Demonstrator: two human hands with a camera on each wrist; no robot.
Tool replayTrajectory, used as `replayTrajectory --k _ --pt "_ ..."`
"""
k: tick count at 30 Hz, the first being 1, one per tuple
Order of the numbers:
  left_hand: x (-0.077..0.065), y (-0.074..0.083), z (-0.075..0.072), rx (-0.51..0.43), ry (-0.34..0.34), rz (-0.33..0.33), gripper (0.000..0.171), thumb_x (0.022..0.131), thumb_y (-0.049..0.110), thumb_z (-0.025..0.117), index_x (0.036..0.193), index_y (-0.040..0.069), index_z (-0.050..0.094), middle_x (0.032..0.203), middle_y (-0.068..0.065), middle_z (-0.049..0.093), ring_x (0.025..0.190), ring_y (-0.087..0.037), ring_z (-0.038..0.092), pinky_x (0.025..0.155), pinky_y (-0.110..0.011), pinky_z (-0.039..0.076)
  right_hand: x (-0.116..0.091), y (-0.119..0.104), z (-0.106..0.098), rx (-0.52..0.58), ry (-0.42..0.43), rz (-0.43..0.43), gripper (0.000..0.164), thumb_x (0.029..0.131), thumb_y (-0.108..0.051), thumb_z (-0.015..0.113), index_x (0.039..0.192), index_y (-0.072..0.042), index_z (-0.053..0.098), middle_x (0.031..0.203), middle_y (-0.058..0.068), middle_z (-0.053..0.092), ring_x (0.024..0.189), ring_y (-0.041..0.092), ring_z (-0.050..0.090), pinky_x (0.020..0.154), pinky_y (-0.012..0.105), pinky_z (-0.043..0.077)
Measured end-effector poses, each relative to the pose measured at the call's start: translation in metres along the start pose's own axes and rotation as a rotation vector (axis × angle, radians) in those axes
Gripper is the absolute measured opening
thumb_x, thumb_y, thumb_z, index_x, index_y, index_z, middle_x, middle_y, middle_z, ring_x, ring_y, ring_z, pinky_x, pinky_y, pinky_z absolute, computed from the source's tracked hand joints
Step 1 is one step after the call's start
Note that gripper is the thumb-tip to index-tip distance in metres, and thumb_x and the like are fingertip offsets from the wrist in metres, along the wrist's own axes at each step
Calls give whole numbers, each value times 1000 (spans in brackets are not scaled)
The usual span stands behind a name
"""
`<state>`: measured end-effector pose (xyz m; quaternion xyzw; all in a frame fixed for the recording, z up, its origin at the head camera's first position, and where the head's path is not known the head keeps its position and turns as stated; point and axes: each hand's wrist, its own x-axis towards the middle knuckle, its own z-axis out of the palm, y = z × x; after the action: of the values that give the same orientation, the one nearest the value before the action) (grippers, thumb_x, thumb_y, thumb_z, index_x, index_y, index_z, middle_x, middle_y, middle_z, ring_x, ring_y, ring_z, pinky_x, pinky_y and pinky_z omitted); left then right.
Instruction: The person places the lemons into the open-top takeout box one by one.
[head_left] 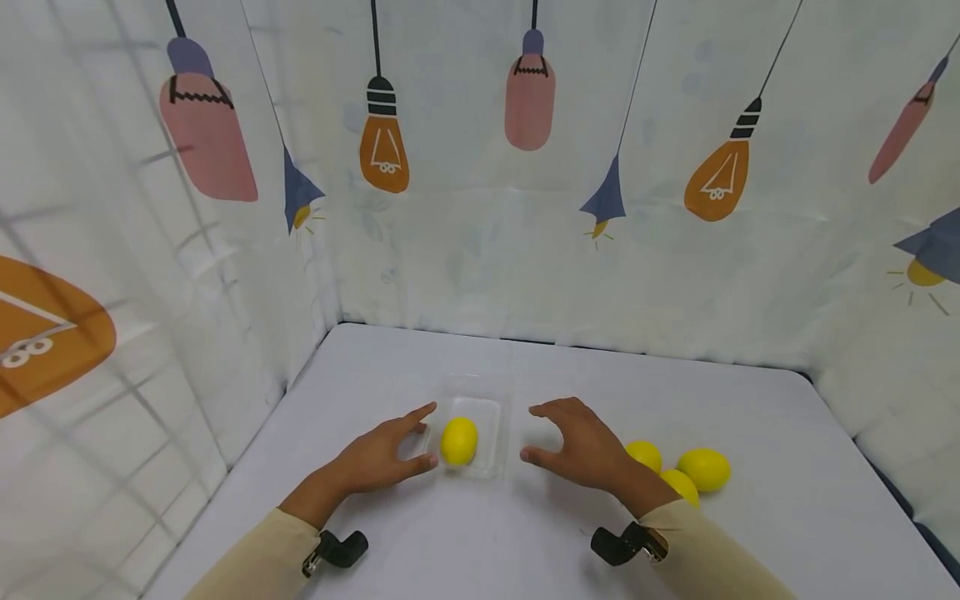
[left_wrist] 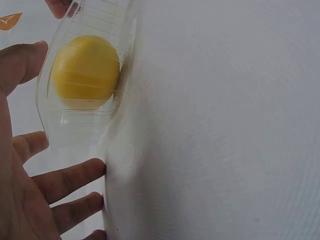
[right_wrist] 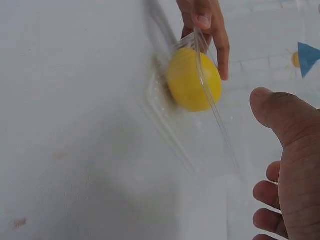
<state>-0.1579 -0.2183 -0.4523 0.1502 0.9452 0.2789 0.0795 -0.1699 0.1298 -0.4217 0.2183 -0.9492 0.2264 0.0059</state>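
Note:
A clear plastic container (head_left: 487, 417) rests on the white table with one yellow lemon (head_left: 459, 442) inside, toward its near left corner. My left hand (head_left: 386, 454) is at the container's left side, thumb and fingers spread, fingertips right at the wall. On the other side my right hand (head_left: 577, 446) hovers apart from the container, thumb and fingers parted, holding nothing. Through the clear wall the lemon (left_wrist: 86, 72) shows in the left wrist view. The right wrist view has the lemon (right_wrist: 194, 80) beyond my right thumb (right_wrist: 272, 107).
Several more lemons (head_left: 703, 470) lie close together on the table to the right, partly behind my right wrist. White cloth walls (head_left: 465, 250) printed with hanging lamps enclose the table (head_left: 780, 442) at the back and sides.

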Motion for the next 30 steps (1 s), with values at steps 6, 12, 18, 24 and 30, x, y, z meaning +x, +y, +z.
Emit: replayTrajectory --k 6,12,18,24,30 --pt "0 0 0 -3 -9 -6 86 91 64 67 163 34 30 141 -2 61 142 -34 43 109 -67 34 -8 6 -7 -8 9 28 67 84 -58 79 139 -21 64 139 -3 59 132 22 51 107 48 46" --pt "-1 -1 0 -3 -7 -11 86 91 64 66 163 33 29 142 -2 61 142 -34 43 109 -68 34 -16 12 -15 -2 19 19 71 84 -61 77 139 -19 64 139 0 60 133 25 51 107 50 45" --pt "-2 -2 2 -7 -7 -16 86 91 64 67 163 34 29 142 -1 61 142 -33 42 110 -67 33 -24 22 -21 -4 26 29 73 84 -63 76 139 -17 64 139 2 59 132 26 51 107 51 45" --pt "-2 -3 2 -9 -5 -7 86 91 64 68 163 34 30 142 -1 61 142 -33 43 110 -66 33 -32 33 -25 -23 32 47 73 84 -64 76 139 -17 64 139 4 59 132 29 51 107 54 44" --pt "-1 -3 0 -14 -6 2 87 90 65 67 163 34 30 141 -1 61 141 -33 44 109 -66 35 -38 45 -28 -45 51 54 75 83 -65 76 138 -16 64 138 6 60 132 31 51 107 55 44"
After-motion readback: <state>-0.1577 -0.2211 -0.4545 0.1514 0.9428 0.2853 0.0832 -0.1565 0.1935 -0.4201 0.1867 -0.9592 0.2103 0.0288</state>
